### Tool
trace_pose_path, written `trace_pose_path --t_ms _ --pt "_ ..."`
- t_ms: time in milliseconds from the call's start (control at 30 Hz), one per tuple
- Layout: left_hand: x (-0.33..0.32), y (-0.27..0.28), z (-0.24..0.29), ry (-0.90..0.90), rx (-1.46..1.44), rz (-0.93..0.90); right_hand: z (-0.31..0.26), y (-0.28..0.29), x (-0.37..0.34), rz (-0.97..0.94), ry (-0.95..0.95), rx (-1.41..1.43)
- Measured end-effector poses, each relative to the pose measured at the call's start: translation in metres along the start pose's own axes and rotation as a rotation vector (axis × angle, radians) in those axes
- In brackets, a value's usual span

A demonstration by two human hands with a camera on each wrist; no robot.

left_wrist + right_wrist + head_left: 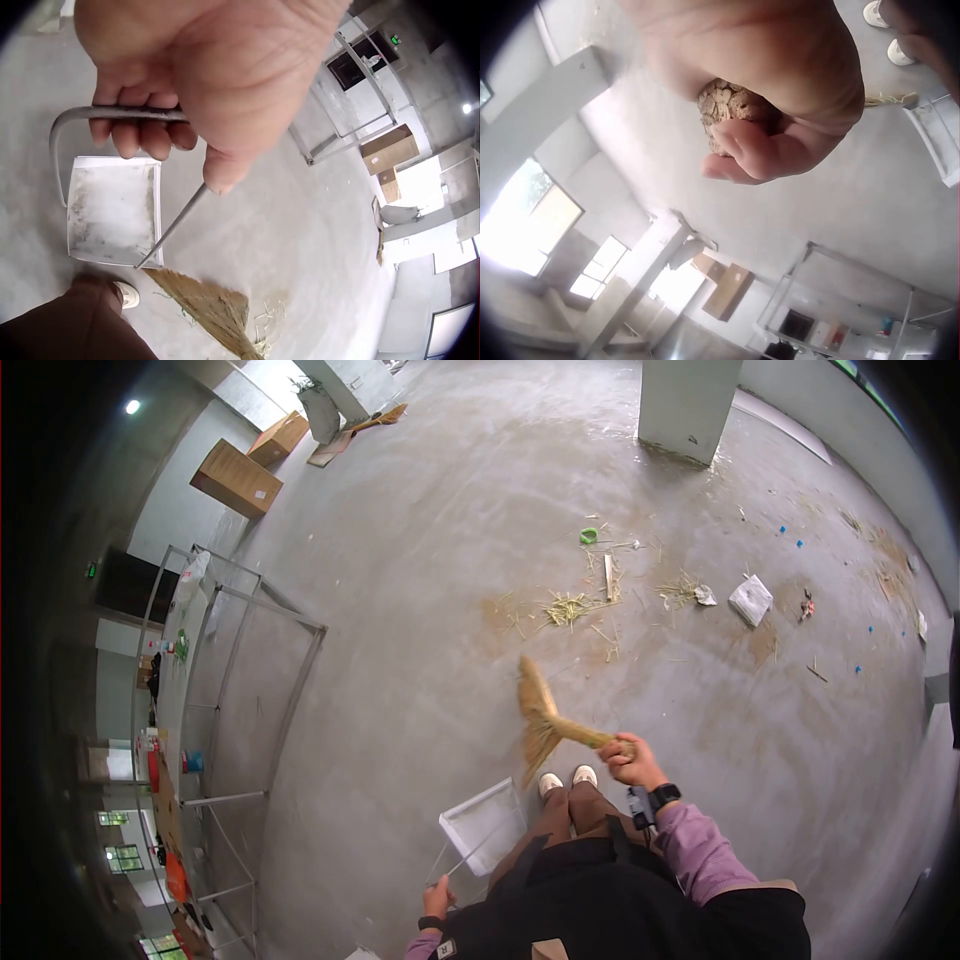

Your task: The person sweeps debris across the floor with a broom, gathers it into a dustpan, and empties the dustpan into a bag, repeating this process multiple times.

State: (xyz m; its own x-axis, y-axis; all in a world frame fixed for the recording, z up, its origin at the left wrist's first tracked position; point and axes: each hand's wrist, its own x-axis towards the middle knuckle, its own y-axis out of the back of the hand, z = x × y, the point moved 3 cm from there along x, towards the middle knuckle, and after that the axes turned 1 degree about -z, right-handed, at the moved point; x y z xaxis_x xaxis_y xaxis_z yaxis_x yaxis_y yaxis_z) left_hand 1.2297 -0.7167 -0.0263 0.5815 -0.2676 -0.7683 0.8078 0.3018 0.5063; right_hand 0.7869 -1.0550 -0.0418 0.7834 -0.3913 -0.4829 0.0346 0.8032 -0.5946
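Observation:
My right hand (632, 762) grips the short handle of a straw broom (541, 718), whose fanned bristles point away to the left, in front of the shoes. The cut end of the broom handle (724, 111) pokes out of the curled fingers in the right wrist view. Low on the left, my left hand (437, 900) holds the bent metal handle (124, 112) of a white dustpan (484, 828). Dirt smudges mark the pan's inside in the left wrist view, where the broom bristles (199, 296) lie close to the pan's corner.
Ahead on the grey floor lie a straw pile (567, 610), a green scrap (588, 536), a white packet (750, 600) and several small bits. A metal frame (290, 690) stands left, cardboard boxes (236, 478) behind it. A pillar (688, 410) rises at the back.

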Motion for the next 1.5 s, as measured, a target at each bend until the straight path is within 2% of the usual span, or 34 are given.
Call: trace_pose_path --t_ms 233,333,433,567,800,900,1067,1267,1433,1500 --pt "-0.002 -0.009 0.001 -0.006 0.020 -0.032 -0.057 -0.020 -0.093 -0.005 0.350 0.065" --pt "-0.008 -0.014 0.007 -0.016 0.060 -0.025 -0.058 -0.029 -0.101 0.025 0.373 -0.050" --pt "-0.004 -0.020 0.005 -0.038 0.150 -0.032 -0.033 -0.029 -0.089 0.066 0.342 -0.297" --pt "-0.003 -0.027 0.005 -0.076 0.203 -0.056 0.013 -0.020 -0.075 0.062 0.196 -0.367" --pt "0.000 -0.032 0.008 -0.086 0.167 -0.047 0.053 -0.016 -0.024 0.032 -0.114 -0.245" --pt "0.000 -0.031 0.010 -0.120 0.202 -0.039 0.047 -0.010 0.015 0.019 -0.132 -0.187" --pt "0.003 -0.022 -0.001 -0.110 0.198 -0.024 0.010 -0.006 0.008 -0.075 -0.028 -0.099" --pt "-0.006 -0.023 -0.011 -0.088 0.152 -0.027 -0.031 -0.015 -0.055 -0.022 0.205 -0.060" --pt "-0.018 -0.023 0.000 -0.070 0.163 -0.017 -0.012 -0.034 -0.057 -0.036 0.224 -0.244" --pt "-0.012 -0.021 -0.007 -0.068 0.155 -0.010 0.008 -0.041 -0.052 0.022 0.227 -0.317"
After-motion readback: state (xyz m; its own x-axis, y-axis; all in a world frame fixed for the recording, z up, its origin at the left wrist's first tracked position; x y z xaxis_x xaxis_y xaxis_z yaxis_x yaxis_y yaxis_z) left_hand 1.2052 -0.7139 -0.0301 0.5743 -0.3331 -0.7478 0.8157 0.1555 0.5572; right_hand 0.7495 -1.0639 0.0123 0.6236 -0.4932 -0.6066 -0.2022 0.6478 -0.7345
